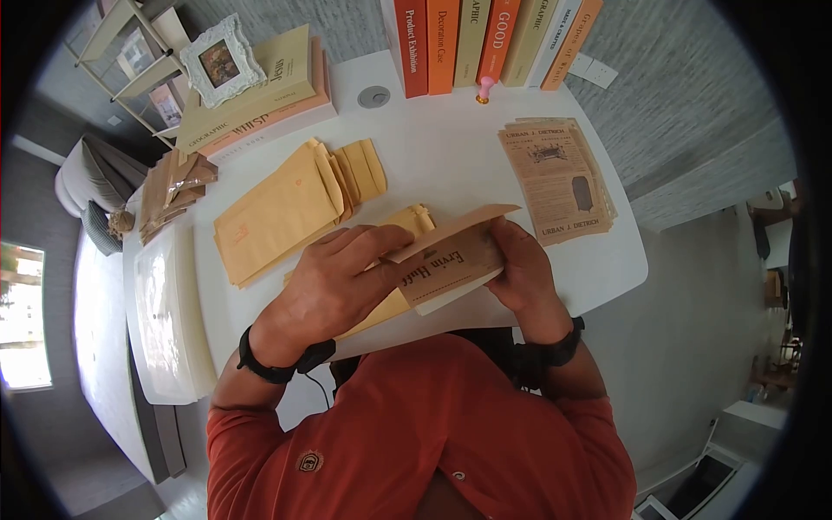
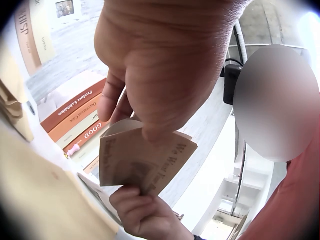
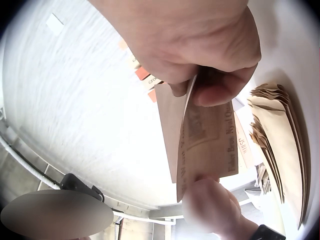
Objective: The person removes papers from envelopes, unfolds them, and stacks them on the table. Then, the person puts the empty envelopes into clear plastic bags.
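Observation:
Both hands hold a folded sheet of brown printed paper (image 1: 455, 264) above the front of the white table, with "Ervin Huff" on its inner face. My left hand (image 1: 342, 277) pinches its left edge between thumb and fingers. On the opposite edge, my right hand (image 1: 524, 269) grips it, thumb on the near side. The upper flap stands partly raised from the lower part. In the right wrist view the printed paper (image 3: 207, 142) hangs between the two hands. Beneath it lies a yellow-brown envelope (image 1: 377, 316), partly hidden by my left hand.
Stacked kraft envelopes (image 1: 282, 212) lie at the left, and a pile of printed brown sheets (image 1: 559, 182) at the right. Beyond stand upright books (image 1: 442, 52), a pink pushpin-shaped item (image 1: 485, 88) and flat books with a white frame (image 1: 192, 78). Clear plastic sleeves (image 1: 169, 312) cover the left edge.

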Motion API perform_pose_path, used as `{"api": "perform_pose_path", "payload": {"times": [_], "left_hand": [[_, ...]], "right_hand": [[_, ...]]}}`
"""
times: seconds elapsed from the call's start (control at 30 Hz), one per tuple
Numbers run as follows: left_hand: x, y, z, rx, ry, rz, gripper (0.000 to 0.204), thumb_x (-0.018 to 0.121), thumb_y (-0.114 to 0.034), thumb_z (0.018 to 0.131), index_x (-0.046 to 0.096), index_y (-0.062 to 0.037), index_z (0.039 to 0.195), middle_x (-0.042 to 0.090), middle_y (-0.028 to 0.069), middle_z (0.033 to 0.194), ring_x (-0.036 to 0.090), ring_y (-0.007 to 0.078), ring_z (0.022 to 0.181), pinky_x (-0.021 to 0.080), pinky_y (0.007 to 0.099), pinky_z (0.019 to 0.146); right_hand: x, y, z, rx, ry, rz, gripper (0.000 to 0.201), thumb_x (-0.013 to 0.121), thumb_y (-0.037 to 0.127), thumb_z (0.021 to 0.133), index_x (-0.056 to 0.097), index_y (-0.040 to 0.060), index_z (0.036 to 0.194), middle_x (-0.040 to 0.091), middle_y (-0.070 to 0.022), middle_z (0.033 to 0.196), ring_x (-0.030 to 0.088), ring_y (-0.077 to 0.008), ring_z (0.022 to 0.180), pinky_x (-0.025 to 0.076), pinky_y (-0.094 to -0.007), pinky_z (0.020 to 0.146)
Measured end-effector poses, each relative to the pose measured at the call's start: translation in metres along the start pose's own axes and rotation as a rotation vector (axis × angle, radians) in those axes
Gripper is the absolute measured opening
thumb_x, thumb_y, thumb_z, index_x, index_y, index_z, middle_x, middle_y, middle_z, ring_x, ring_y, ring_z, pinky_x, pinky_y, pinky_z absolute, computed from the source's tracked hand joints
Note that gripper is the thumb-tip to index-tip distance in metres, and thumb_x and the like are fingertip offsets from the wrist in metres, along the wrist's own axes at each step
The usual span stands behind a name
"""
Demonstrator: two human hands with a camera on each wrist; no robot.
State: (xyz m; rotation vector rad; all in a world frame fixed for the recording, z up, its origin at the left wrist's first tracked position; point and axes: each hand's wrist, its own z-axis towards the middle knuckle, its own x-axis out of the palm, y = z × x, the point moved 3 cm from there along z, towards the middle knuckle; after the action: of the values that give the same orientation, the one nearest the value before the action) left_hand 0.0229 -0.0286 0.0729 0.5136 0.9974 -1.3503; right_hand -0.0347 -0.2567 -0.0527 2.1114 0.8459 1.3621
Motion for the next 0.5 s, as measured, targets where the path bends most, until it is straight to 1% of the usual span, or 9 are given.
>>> {"api": "perform_pose_path", "payload": {"times": [0.03,0.13,0.23,0.27,0.33,0.4,0.43,0.5], "left_hand": [[0.003,0.001,-0.002,0.047,-0.001,0.016,0.036,0.079,-0.004,0.068,0.075,-0.0040,0.104,0.067,0.0121,0.105,0.068,0.0276,0.079,0.057,0.0368,0.067],[0.004,0.005,-0.007,-0.055,-0.031,-0.053,0.034,0.078,-0.008,0.065,0.074,-0.0059,0.099,0.067,0.0122,0.104,0.066,0.0253,0.079,0.056,0.0368,0.066],[-0.003,0.007,-0.010,-0.114,-0.024,-0.134,0.027,0.078,-0.008,0.070,0.075,-0.0056,0.097,0.067,0.0129,0.101,0.066,0.0259,0.078,0.055,0.0358,0.066],[-0.003,0.008,-0.011,-0.137,-0.027,-0.192,0.025,0.080,-0.010,0.072,0.075,-0.0052,0.096,0.067,0.0130,0.100,0.067,0.0259,0.077,0.054,0.0352,0.066],[-0.001,0.011,-0.014,-0.183,-0.034,-0.307,0.021,0.082,-0.012,0.075,0.076,-0.0044,0.093,0.068,0.0130,0.098,0.067,0.0259,0.076,0.053,0.0341,0.066],[0.000,0.013,-0.015,-0.216,-0.009,-0.481,0.022,0.084,-0.017,0.076,0.076,-0.0029,0.090,0.068,0.0133,0.097,0.067,0.0249,0.076,0.053,0.0329,0.065],[0.000,0.014,-0.015,-0.232,0.004,-0.568,0.023,0.085,-0.020,0.077,0.076,-0.0022,0.089,0.068,0.0134,0.097,0.067,0.0244,0.075,0.053,0.0323,0.065],[-0.001,0.017,-0.015,-0.260,-0.031,-0.659,0.028,0.087,-0.023,0.075,0.076,-0.0011,0.088,0.069,0.0125,0.097,0.067,0.0225,0.079,0.052,0.0315,0.068]], "right_hand": [[0.004,0.004,-0.004,-0.010,-0.005,0.022,0.038,0.058,0.042,0.103,0.065,0.0048,0.108,0.066,-0.0011,0.081,0.059,-0.0101,0.058,0.048,-0.0237,0.052],[0.001,0.005,-0.006,-0.048,0.066,0.078,0.036,0.058,0.041,0.104,0.064,0.0061,0.105,0.066,-0.0011,0.080,0.058,-0.0095,0.058,0.047,-0.0233,0.052],[-0.004,0.002,-0.005,-0.083,0.152,0.100,0.033,0.058,0.041,0.104,0.062,0.0079,0.103,0.066,-0.0012,0.082,0.059,-0.0088,0.061,0.047,-0.0232,0.053],[-0.004,0.001,-0.005,-0.092,0.175,0.102,0.032,0.057,0.040,0.104,0.062,0.0085,0.103,0.066,-0.0013,0.083,0.059,-0.0085,0.062,0.047,-0.0233,0.053],[-0.003,-0.001,-0.005,-0.090,0.136,0.140,0.030,0.058,0.039,0.104,0.061,0.0093,0.103,0.066,-0.0010,0.085,0.060,-0.0080,0.065,0.047,-0.0239,0.054],[-0.004,-0.003,-0.005,-0.099,0.161,0.177,0.028,0.059,0.037,0.104,0.061,0.0095,0.103,0.067,-0.0008,0.087,0.061,-0.0079,0.068,0.048,-0.0242,0.055],[-0.004,-0.004,-0.004,-0.108,0.206,0.194,0.027,0.059,0.036,0.104,0.061,0.0093,0.103,0.067,-0.0007,0.088,0.061,-0.0080,0.069,0.049,-0.0242,0.055],[-0.003,-0.004,-0.007,-0.111,0.199,0.246,0.024,0.060,0.032,0.104,0.061,0.0087,0.103,0.067,-0.0009,0.089,0.062,-0.0084,0.071,0.051,-0.0242,0.057]]}}
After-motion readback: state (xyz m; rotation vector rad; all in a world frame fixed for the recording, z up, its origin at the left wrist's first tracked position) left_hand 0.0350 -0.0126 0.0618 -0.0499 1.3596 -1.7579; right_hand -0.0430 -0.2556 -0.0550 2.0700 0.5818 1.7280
